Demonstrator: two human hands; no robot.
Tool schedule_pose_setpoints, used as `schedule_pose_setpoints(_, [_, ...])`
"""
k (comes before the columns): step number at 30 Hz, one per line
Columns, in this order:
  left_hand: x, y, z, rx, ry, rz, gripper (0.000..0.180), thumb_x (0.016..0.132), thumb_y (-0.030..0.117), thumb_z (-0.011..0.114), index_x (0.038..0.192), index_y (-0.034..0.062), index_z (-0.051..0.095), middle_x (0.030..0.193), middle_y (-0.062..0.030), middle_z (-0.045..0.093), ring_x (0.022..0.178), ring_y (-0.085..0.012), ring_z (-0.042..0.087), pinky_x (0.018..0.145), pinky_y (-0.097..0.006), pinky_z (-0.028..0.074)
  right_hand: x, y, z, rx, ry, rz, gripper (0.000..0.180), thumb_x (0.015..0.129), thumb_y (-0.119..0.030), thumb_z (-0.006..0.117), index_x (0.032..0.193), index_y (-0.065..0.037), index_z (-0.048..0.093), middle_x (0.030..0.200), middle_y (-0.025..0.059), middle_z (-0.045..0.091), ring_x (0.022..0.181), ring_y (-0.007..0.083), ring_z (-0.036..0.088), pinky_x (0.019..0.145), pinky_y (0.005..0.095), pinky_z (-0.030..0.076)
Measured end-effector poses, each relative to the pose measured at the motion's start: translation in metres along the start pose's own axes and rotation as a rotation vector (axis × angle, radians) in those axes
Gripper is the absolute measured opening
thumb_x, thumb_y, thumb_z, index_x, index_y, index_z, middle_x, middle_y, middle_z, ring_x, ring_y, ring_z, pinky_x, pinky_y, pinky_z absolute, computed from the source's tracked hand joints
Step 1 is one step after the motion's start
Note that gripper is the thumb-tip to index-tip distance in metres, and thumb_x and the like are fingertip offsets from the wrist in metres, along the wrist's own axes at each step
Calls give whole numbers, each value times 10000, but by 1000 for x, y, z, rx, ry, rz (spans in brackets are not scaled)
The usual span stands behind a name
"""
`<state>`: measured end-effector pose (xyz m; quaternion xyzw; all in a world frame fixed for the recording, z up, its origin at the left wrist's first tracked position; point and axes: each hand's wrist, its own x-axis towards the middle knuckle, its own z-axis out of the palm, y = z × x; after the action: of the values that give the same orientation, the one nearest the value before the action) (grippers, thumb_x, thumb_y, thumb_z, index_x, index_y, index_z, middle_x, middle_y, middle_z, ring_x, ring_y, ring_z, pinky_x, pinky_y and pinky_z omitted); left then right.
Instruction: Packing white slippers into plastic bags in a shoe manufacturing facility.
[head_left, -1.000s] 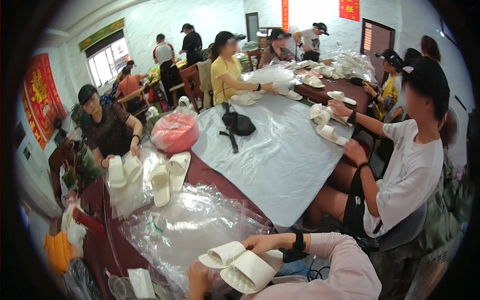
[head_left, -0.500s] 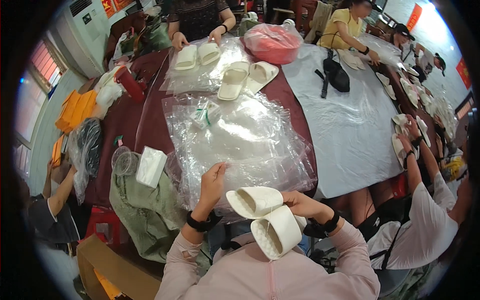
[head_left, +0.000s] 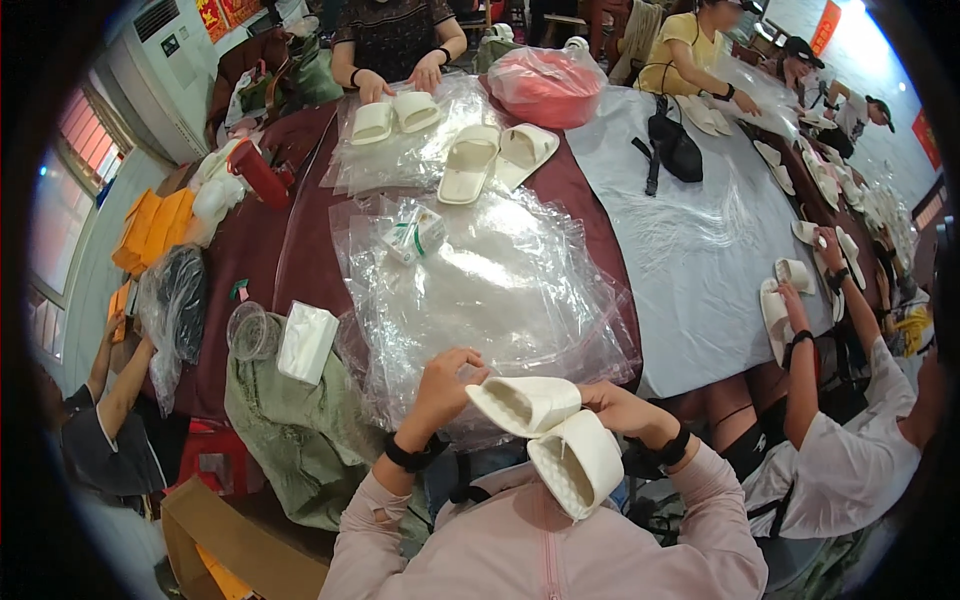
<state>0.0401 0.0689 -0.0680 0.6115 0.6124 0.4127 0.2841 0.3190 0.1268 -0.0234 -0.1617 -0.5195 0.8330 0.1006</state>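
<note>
The left hand (head_left: 445, 385) and the right hand (head_left: 620, 408) hold a pair of cream slippers at the near edge of the counter (head_left: 300, 250), close to the person's chest. The upper slipper (head_left: 522, 404) lies across between both hands, its opening turned up; the left hand's fingers (head_left: 462, 362) are curled over its left end, grasping it. The lower slipper (head_left: 577, 462) hangs from the right side, touching the upper one and pointing down toward the pink sleeve (head_left: 720, 520). The right hand's fingers are mostly hidden behind the slippers, so they seem to be clenched on the pair, though I cannot tell exactly how.

Just beyond the hands spreads a loose stack of clear plastic bags (head_left: 500, 290), with a small wrapped packet (head_left: 412, 235) lying on its far left part. As far as the view shows, the pair in hand is gathered together but sits outside any bag, so bagging it looks not yet done.

Further off, two more cream slippers (head_left: 495, 158) lie loose on plastic, and a person across the counter rests hands on another pair (head_left: 395, 115). A red bundle in plastic (head_left: 545, 85) sits far right of them. At the near left are a white tissue pack (head_left: 305, 340) and a clear cup (head_left: 252, 332).
</note>
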Motion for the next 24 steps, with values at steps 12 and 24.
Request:
schedule_pose_setpoints(12, [10,14,-15,-256,130,-274,196,835,157,621,928,-9,668,935,-130,676,870,-220,632,792,-312,463,10,-8,-1,-55,53,43,393,857,-23,606,1244,-18,541,1186,37,591,1065,105,526,922,272,417])
schedule_pose_setpoints(24, [-3,-8,-2,51,-14,136,132,796,127,623,866,16,636,845,-144,648,814,-322,616,720,-367,472,12,-11,-1,-69,-43,37,479,893,-134,597,1337,-33,447,1261,21,539,1101,84,491,940,250,397])
